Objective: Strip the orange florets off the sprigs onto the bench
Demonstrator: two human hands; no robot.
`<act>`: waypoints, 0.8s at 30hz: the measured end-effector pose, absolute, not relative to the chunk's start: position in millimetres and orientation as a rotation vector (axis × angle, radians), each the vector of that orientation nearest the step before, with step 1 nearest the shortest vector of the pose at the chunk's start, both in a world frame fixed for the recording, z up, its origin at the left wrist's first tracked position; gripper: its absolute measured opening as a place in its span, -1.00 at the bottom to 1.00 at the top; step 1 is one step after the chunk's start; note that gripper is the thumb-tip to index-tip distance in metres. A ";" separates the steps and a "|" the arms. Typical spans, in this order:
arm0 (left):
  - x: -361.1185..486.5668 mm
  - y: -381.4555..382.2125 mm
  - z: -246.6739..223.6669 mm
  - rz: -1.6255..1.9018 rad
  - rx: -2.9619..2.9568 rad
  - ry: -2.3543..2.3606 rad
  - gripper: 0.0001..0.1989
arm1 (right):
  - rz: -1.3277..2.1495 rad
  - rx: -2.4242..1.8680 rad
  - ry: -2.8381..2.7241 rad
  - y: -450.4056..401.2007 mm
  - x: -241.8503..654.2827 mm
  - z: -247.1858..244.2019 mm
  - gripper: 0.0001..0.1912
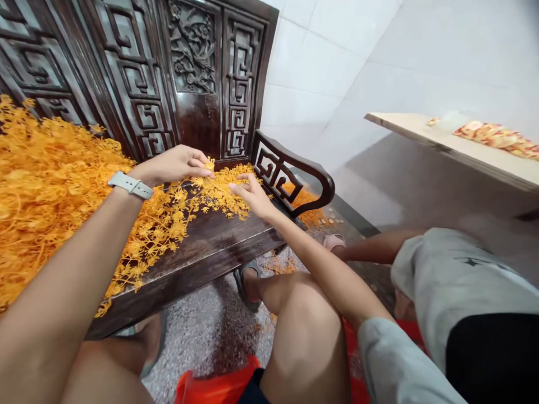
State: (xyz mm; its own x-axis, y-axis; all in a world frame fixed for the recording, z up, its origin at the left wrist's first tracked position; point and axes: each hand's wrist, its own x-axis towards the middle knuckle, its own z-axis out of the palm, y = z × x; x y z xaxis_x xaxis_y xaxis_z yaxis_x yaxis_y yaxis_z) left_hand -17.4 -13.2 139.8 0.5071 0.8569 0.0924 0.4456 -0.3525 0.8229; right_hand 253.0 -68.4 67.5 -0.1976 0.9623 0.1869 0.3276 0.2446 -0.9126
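Observation:
A large heap of orange plastic flower sprigs (63,185) covers the left part of a dark wooden bench (210,238). A smaller bunch of yellow-orange sprigs (229,196) lies near the bench's right armrest. My left hand (185,164), with a pale watch on its wrist, pinches a small yellow-orange flower piece (209,164) between thumb and fingers above the bunch. Just to the right, my right hand (251,195) is over the bunch with thumb and forefinger apart; whether it touches a sprig is unclear.
The bench's carved back (197,123) and curved armrest (320,179) rise behind and right. More orange pieces (307,205) lie on the floor beyond. A seated person's leg (438,275) is at right, below a board (421,126) bearing red-yellow items. A red stool (214,387) is beneath me.

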 end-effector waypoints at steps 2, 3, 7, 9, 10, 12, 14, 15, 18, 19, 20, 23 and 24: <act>-10.6 -9.3 137.6 0.561 2.013 1.009 -0.67 | 0.884 -1.192 -1.729 -71.9 246.7 67.6 -0.39; -6.8 -7.9 135.4 0.515 2.036 0.973 -0.68 | 0.845 -1.165 -1.755 -74.0 244.2 67.5 -0.40; 9.2 -8.6 124.4 0.440 2.115 0.876 -0.69 | 0.874 -1.002 -1.766 -79.1 238.5 66.0 -0.49; 16.3 -12.8 122.4 0.420 2.144 0.862 -0.68 | 0.914 -0.963 -1.750 -77.4 237.8 64.6 -0.50; 19.1 -15.6 123.1 0.405 2.160 0.864 -0.68 | 0.923 -0.959 -1.742 -75.6 237.9 63.9 -0.50; 22.8 -21.5 127.3 0.376 2.173 0.905 -0.66 | 0.916 -0.974 -1.724 -70.7 238.7 62.8 -0.50; 23.9 -26.3 132.9 0.372 2.146 0.976 -0.59 | 0.915 -0.983 -1.695 -65.2 239.2 61.9 -0.52; 23.7 -27.6 135.1 0.378 2.126 1.005 -0.57 | 0.932 -0.976 -1.674 -62.4 239.1 61.3 -0.54; 22.5 -25.5 136.4 0.380 2.158 0.999 -0.65 | 0.978 -0.949 -1.570 -53.9 236.6 56.8 -0.66; 22.6 -22.8 134.9 0.356 2.199 0.973 -0.66 | 0.974 -0.955 -1.534 -50.8 235.2 54.1 -0.68; 23.2 -19.4 132.8 0.322 2.245 0.950 -0.66 | 0.951 -0.971 -1.512 -47.5 233.4 50.9 -0.70; 28.4 -10.2 126.1 0.198 2.368 0.957 -0.70 | 0.782 -1.052 -1.560 -37.8 226.3 41.0 -0.68; 31.0 -8.7 124.7 0.162 2.405 1.008 -0.71 | 0.712 -1.090 -1.591 -35.0 223.0 38.1 -0.67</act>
State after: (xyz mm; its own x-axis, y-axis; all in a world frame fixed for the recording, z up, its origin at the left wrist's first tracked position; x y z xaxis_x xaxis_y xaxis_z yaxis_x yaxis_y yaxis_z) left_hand 31.0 -8.7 124.7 0.7155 0.6931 -0.0881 0.6303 -0.5860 0.5092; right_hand 223.0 -35.0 38.1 -0.0545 0.9079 0.4157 0.2952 0.4123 -0.8619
